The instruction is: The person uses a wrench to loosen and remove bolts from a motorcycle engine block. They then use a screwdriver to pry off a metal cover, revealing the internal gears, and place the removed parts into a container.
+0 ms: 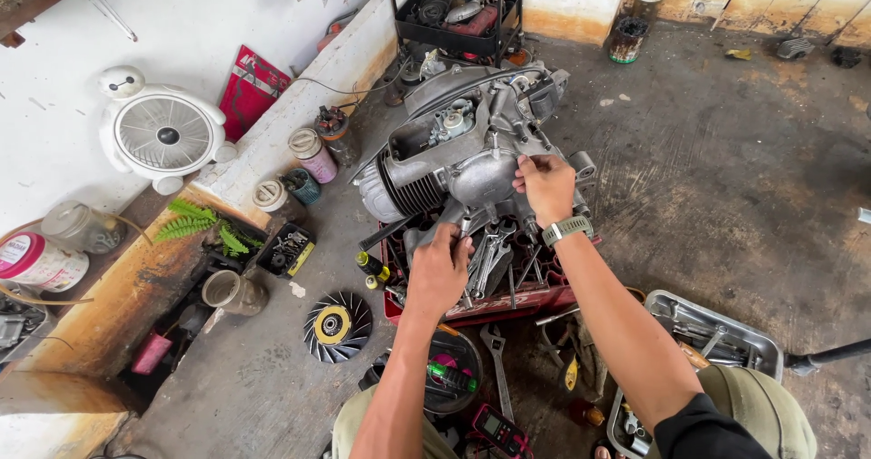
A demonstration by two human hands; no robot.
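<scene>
Both hands on engine, over red tool tray.

The engine (463, 155) lies on the floor (726, 178) ahead, long axis running left to right. Right hand (545, 187) presses its side cover, fingers curled together at the upper edge. Left hand (438, 268), nearer, reaches the underside; fingers hidden, grip cannot be told. Tray (508, 307) sits beneath.
</scene>
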